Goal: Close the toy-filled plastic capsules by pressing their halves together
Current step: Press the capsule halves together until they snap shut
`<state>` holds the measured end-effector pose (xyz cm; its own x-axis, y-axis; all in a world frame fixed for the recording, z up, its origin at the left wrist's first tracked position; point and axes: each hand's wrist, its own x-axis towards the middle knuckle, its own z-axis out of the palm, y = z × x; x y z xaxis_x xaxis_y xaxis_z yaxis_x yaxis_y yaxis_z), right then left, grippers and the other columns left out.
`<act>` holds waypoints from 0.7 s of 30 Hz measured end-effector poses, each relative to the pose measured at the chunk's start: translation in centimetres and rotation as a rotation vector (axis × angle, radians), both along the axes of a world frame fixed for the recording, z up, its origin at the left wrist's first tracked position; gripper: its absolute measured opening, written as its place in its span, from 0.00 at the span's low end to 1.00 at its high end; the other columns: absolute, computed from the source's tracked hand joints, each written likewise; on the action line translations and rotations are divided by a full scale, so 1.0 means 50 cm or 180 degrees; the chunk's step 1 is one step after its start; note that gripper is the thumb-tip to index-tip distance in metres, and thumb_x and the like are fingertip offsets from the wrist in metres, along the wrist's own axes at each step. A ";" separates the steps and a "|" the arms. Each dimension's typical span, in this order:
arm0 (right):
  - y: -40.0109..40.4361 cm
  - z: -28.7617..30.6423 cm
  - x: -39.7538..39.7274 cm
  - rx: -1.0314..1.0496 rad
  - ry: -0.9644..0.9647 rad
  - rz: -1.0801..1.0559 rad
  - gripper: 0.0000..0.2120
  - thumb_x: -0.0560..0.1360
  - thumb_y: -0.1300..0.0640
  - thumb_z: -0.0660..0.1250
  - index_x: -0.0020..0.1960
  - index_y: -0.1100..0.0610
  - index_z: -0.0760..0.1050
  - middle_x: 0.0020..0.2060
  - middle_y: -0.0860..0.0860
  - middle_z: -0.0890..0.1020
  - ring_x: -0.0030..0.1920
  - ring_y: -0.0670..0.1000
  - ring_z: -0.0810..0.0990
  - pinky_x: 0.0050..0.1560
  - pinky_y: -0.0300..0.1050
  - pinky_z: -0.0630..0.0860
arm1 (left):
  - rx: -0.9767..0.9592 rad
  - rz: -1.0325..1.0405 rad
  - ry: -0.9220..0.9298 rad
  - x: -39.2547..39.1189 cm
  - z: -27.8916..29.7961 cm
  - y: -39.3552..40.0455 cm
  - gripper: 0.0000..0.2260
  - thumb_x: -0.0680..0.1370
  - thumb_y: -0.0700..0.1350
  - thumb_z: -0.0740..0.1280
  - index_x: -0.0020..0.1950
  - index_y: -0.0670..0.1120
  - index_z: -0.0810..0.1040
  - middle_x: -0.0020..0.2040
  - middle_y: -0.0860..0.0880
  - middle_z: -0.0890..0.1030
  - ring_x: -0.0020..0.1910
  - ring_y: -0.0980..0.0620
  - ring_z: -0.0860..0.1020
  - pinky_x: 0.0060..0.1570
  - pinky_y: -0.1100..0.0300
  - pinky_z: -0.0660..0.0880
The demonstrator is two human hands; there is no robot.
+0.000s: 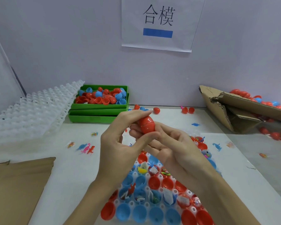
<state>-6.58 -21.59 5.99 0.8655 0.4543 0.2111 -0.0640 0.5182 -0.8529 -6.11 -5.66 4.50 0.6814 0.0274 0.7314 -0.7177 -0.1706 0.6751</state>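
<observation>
A red egg-shaped capsule (146, 124), its two halves joined with a seam round the middle, is held upright above the table between both hands. My left hand (120, 143) pinches it, fingers over its top and thumb low on its front. My right hand (169, 143) cups its lower half from below. Beneath my wrists lies a white holder tray (160, 177) with several red and blue capsule halves, some holding small toys and paper slips.
Stacked green bins (94, 115) of red and blue halves stand at the back. White empty trays (32, 114) lean at the left. A torn cardboard box (230, 109) lies at the right, cardboard (18, 184) at the front left. Loose toy dinosaurs (86, 147) and capsules are scattered on the table.
</observation>
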 end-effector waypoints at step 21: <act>0.020 -0.007 -0.005 0.0320 0.0115 -0.0105 0.16 0.80 0.54 0.68 0.61 0.64 0.83 0.61 0.62 0.84 0.65 0.58 0.82 0.62 0.45 0.80 | 0.0066 -0.0072 0.0051 -0.013 0.008 -0.018 0.12 0.81 0.50 0.67 0.63 0.50 0.79 0.60 0.55 0.81 0.62 0.47 0.80 0.57 0.62 0.77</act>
